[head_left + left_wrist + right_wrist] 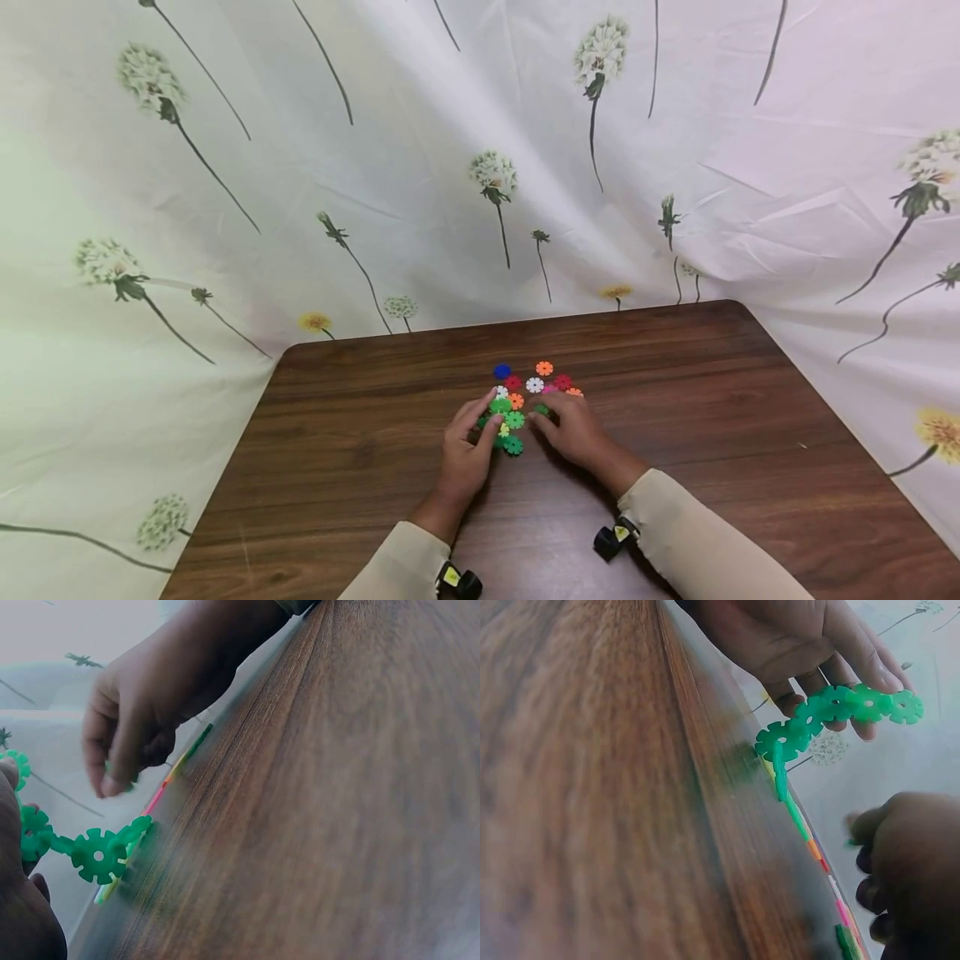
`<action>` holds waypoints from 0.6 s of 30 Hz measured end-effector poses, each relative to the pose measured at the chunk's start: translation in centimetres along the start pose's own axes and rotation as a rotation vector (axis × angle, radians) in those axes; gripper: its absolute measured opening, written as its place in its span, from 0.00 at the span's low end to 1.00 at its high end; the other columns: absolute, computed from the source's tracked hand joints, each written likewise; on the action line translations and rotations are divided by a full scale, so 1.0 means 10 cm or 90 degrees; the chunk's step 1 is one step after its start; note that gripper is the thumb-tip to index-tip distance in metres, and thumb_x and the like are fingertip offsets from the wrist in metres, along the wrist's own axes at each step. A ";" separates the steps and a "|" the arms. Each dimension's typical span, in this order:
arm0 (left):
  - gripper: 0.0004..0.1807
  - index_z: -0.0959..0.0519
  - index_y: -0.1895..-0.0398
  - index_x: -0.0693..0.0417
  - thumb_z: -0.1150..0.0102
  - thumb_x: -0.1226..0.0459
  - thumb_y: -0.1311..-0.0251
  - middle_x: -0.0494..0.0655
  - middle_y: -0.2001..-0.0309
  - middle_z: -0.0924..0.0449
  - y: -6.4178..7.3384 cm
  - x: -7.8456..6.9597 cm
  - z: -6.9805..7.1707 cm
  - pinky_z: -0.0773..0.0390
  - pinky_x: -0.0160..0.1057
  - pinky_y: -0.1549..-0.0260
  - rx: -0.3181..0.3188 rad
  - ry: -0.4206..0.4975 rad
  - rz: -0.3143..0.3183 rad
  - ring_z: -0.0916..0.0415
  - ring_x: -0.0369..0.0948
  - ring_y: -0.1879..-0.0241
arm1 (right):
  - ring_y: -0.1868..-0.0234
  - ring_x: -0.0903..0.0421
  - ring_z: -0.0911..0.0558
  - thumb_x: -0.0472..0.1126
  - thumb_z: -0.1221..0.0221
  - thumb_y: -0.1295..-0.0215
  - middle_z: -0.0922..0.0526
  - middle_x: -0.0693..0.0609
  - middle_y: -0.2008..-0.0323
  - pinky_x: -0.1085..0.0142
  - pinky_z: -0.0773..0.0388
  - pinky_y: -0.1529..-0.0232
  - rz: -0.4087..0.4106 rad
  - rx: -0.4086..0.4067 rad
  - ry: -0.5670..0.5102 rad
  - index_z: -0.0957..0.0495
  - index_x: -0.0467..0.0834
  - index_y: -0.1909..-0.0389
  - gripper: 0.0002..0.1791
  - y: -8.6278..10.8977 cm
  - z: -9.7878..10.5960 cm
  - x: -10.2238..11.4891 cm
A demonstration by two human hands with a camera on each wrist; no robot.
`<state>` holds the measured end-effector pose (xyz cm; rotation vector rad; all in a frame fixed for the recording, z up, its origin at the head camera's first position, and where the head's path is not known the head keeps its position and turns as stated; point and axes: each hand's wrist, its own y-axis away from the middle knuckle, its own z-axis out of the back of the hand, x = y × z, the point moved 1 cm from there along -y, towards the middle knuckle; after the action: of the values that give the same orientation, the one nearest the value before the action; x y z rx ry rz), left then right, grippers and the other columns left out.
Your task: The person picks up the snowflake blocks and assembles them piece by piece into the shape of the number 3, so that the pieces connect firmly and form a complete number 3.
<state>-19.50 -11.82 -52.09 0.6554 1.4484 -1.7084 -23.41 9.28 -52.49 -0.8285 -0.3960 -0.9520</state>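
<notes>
My left hand (463,458) holds a linked chain of green snowflake discs (840,703), the thumb on one side and the fingers behind. The chain's lower end hangs close over the table in the right wrist view, where its last discs (780,769) stand at an angle to each other. Facing it from the right, my right hand (576,429) pinches a small green snowflake disc (851,843) between thumb and fingertips. Most of that disc is hidden by the fingers. A short gap separates the two hands.
Loose snowflake discs lie flat on the brown wooden table (360,433) beyond the hands. Among them are a blue disc (502,372), a white disc (535,385), an orange disc (543,367) and a red disc (562,382). A flower-print cloth (420,192) hangs behind the table.
</notes>
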 end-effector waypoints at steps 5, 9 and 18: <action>0.24 0.18 0.28 0.52 0.36 0.71 0.25 0.56 0.42 0.12 0.00 -0.01 0.01 0.19 0.31 0.61 -0.002 -0.006 0.002 0.21 0.31 0.53 | 0.51 0.57 0.11 0.38 0.31 0.25 0.07 0.44 0.46 0.64 0.13 0.50 -0.037 0.000 -0.123 0.12 0.37 0.42 0.15 0.01 0.03 0.04; 0.24 0.18 0.29 0.56 0.36 0.73 0.26 0.57 0.42 0.11 0.01 0.00 0.01 0.19 0.31 0.61 -0.007 -0.001 -0.011 0.20 0.31 0.53 | 0.63 0.62 0.16 0.35 0.32 0.26 0.08 0.40 0.54 0.70 0.17 0.62 -0.041 0.004 -0.214 0.16 0.36 0.35 0.20 0.01 0.05 0.07; 0.24 0.18 0.29 0.55 0.35 0.73 0.26 0.56 0.43 0.11 0.00 0.01 0.00 0.16 0.35 0.63 -0.009 -0.002 -0.029 0.19 0.31 0.54 | 0.71 0.56 0.17 0.33 0.36 0.22 0.15 0.37 0.69 0.67 0.18 0.71 -0.074 0.024 -0.303 0.23 0.39 0.27 0.25 0.04 0.10 0.18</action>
<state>-19.51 -11.82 -52.17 0.6158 1.4819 -1.7312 -22.05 9.22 -50.88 -1.0062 -0.8778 -0.8451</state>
